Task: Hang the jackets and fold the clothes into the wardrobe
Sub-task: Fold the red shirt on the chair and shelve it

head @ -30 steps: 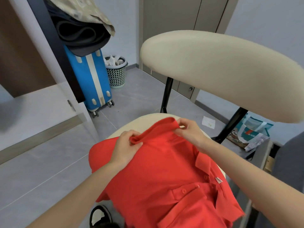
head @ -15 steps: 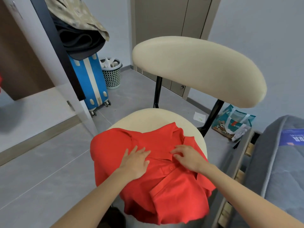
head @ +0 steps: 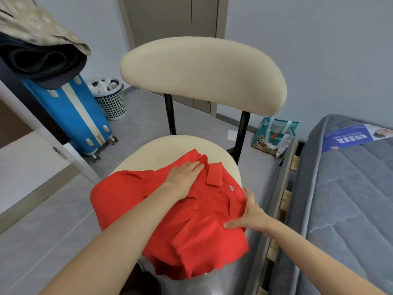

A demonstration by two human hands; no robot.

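Far left of my left hand, one pile of dark clothes [head: 42, 60] sits under one beige patterned cloth [head: 36, 28]. Below them stands one blue suitcase [head: 72, 116], with one mesh basket [head: 110, 103] just beside it. My left hand [head: 182, 177] lies flat, fingers straight, pressing the one red shirt [head: 191, 231] just left of its collar [head: 214, 173]. My forearm hides part of the cloth. The shirt is spread on the seat of the one cream chair [head: 202, 73] and hangs over the front edge. My right hand [head: 253, 216] is released too, fingers spread, thumb on the fabric at the shirt's right edge. Beyond it one printed bag [head: 274, 135] stands on the floor, and to its right lies one grey mattress [head: 350, 199].
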